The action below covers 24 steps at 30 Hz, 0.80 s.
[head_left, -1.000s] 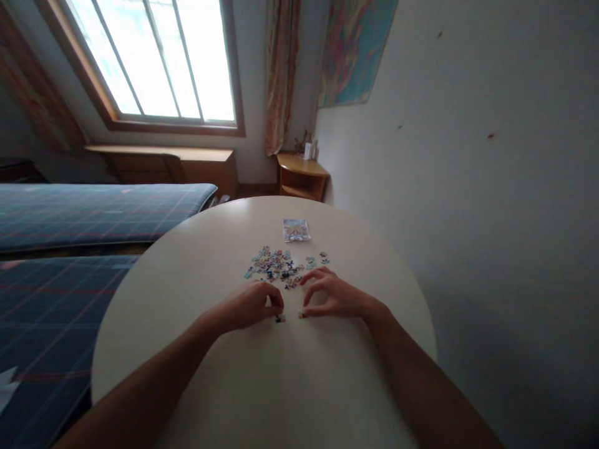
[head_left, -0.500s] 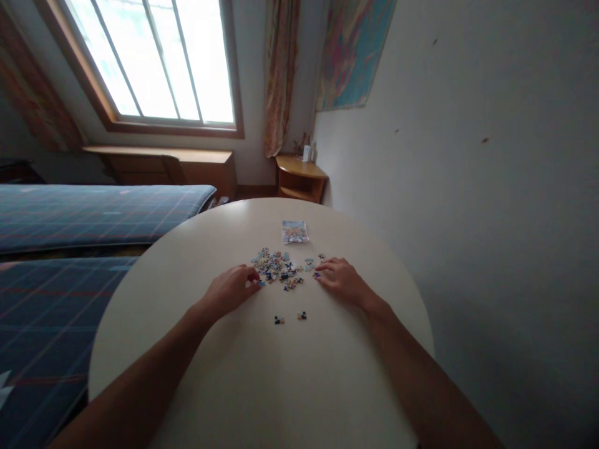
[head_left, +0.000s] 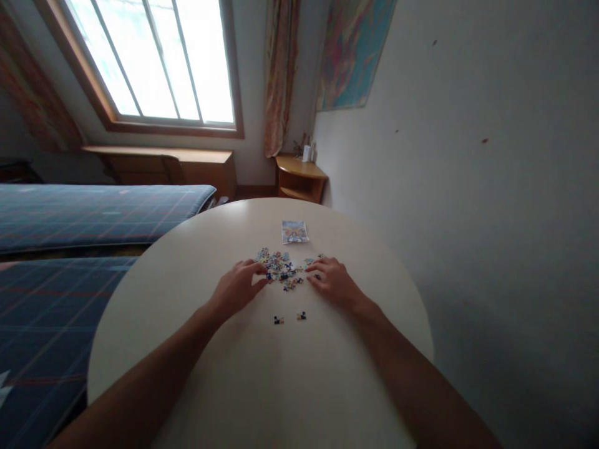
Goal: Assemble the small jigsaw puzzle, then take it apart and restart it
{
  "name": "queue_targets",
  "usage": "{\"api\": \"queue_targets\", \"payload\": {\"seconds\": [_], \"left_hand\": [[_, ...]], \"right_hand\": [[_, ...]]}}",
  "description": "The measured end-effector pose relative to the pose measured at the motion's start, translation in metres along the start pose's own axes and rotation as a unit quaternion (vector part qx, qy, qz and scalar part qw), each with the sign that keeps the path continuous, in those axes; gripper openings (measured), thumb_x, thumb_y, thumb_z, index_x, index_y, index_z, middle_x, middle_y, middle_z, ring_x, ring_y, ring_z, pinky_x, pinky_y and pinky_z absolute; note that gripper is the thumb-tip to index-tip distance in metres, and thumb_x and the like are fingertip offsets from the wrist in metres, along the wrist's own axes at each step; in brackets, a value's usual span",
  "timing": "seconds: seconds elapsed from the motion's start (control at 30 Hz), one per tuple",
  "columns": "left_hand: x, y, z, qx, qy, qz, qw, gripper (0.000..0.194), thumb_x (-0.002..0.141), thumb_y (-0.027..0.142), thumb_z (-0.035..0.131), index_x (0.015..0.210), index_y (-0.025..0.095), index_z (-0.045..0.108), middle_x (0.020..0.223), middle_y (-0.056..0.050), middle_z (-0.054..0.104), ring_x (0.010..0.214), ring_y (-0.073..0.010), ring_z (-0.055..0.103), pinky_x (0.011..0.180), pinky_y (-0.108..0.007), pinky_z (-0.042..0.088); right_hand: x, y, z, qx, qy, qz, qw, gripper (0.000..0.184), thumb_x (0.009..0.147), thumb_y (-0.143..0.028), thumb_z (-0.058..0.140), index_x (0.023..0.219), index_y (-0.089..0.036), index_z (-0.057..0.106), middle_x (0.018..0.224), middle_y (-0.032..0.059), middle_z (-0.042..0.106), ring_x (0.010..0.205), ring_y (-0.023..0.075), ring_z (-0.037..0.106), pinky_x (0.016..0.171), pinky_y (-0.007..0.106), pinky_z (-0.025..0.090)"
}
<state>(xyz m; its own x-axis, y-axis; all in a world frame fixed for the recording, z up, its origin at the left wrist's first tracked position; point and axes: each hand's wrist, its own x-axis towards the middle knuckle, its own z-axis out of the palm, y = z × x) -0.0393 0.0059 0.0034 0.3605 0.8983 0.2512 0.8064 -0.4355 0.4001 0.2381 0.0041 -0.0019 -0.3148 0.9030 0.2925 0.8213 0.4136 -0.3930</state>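
Note:
A loose pile of small jigsaw puzzle pieces (head_left: 281, 265) lies mid-table. Against its left edge rests my left hand (head_left: 238, 285), thumb and fingers apart, touching pieces there. On the pile's right side my right hand (head_left: 334, 282) lies low over the table with fingers spread. A dark puzzle piece (head_left: 317, 276) shows between its fingers, and a few pale blue pieces lie by the fingertips. Nearer to me, two dark-and-tan pieces sit apart from the pile, a left piece (head_left: 279, 320) and a right piece (head_left: 301, 316).
The round white table (head_left: 224, 386) carries a small printed picture packet (head_left: 294, 232) behind the pile. A bare wall (head_left: 468, 249) runs along the right. To the left are plaid-covered mattresses (head_left: 93, 215), and a corner shelf (head_left: 302, 167) stands beyond the table.
My left hand has moved right, to the pile, and pieces at its left edge have shifted inward. My right hand has slid slightly left toward the pile.

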Motion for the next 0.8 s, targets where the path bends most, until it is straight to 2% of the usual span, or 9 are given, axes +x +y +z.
{"api": "queue_targets", "payload": {"seconds": [0.07, 0.2, 0.3, 0.6, 0.73, 0.8], "left_hand": [[0.003, 0.003, 0.008, -0.004, 0.029, 0.031, 0.999, 0.021, 0.087, 0.035, 0.062, 0.104, 0.026, 0.07, 0.109, -0.007, 0.066, 0.105, -0.0259, 0.059, 0.09, -0.037, 0.048], [0.011, 0.008, 0.022, 0.003, 0.062, 0.083, 0.995, 0.028, 0.088, 0.037, 0.062, 0.113, 0.026, 0.07, 0.11, -0.007, 0.064, 0.104, -0.0258, 0.056, 0.094, -0.04, 0.047], [0.016, 0.009, 0.028, -0.002, 0.07, 0.1, 0.993, 0.026, 0.088, 0.037, 0.064, 0.11, 0.027, 0.072, 0.113, -0.007, 0.063, 0.106, -0.026, 0.054, 0.097, -0.041, 0.045], [0.021, 0.01, 0.039, -0.048, 0.042, 0.082, 0.995, 0.011, 0.087, 0.026, 0.064, 0.095, 0.025, 0.072, 0.114, -0.004, 0.064, 0.113, -0.0258, 0.051, 0.104, -0.043, 0.04], [0.02, 0.01, 0.039, -0.062, 0.046, 0.085, 0.993, 0.009, 0.085, 0.022, 0.064, 0.093, 0.023, 0.07, 0.111, -0.004, 0.066, 0.115, -0.025, 0.05, 0.106, -0.042, 0.038], [0.02, 0.01, 0.039, -0.068, 0.045, 0.091, 0.992, 0.009, 0.085, 0.021, 0.064, 0.092, 0.023, 0.069, 0.108, -0.003, 0.067, 0.115, -0.0247, 0.05, 0.105, -0.041, 0.038]], "right_hand": [[0.001, -0.014, 0.007, 0.001, 0.007, -0.016, 1.0, 0.021, 0.086, -0.033, 0.066, 0.105, -0.026, 0.072, 0.115, 0.0078, 0.067, 0.111, 0.0253, 0.056, 0.099, 0.044, 0.039], [0.002, -0.031, 0.011, 0.005, 0.004, -0.031, 1.0, 0.025, 0.087, -0.033, 0.066, 0.11, -0.026, 0.07, 0.117, 0.0074, 0.066, 0.114, 0.0254, 0.055, 0.102, 0.044, 0.036], [0.001, -0.029, 0.005, 0.016, -0.002, -0.026, 1.0, 0.024, 0.087, -0.032, 0.066, 0.109, -0.026, 0.07, 0.116, 0.007, 0.066, 0.114, 0.0248, 0.054, 0.102, 0.043, 0.036], [-0.003, -0.012, -0.01, 0.039, 0.02, -0.013, 0.999, 0.018, 0.087, -0.03, 0.064, 0.102, -0.025, 0.072, 0.113, 0.0076, 0.066, 0.111, 0.0248, 0.055, 0.101, 0.044, 0.038], [-0.006, -0.015, -0.013, 0.072, -0.012, -0.041, 0.997, 0.017, 0.086, -0.028, 0.064, 0.1, -0.023, 0.073, 0.112, 0.0089, 0.066, 0.11, 0.0231, 0.057, 0.1, 0.041, 0.04], [-0.008, -0.018, -0.017, 0.103, -0.04, -0.057, 0.992, 0.016, 0.086, -0.026, 0.064, 0.098, -0.021, 0.073, 0.108, 0.0091, 0.066, 0.101, 0.0204, 0.06, 0.095, 0.037, 0.044]]}}
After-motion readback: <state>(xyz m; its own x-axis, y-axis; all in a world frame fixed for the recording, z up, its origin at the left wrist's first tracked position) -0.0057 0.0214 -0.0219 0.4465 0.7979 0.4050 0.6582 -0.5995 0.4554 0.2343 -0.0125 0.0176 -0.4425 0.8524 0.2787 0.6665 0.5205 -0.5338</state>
